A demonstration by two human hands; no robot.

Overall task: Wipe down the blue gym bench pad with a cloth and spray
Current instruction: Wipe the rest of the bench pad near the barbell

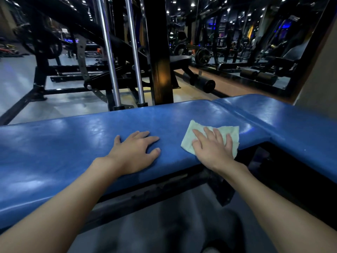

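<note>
Both forearms [60, 210] reach forward to the blue bench pad [73, 143], whose long axis runs from 8 o'clock up to 2 o'clock. My left hand [135, 152] rests flat on it, fingers relaxed; at its 3 o'clock my right hand [213, 150] presses the pale green cloth [231, 132] down with straight fingers.

landmark: thick black steel upright post [158, 52], centre | left of post: two chrome guide rods [109, 61], black steel machine frame [41, 70] on pale glossy grey floor [18, 84] | right of post: black foam roller pads [204, 83], large dark-framed wall mirror [237, 33], beige wall [321, 79] | above post: small white ceiling spotlights [192, 4], dim room
</note>
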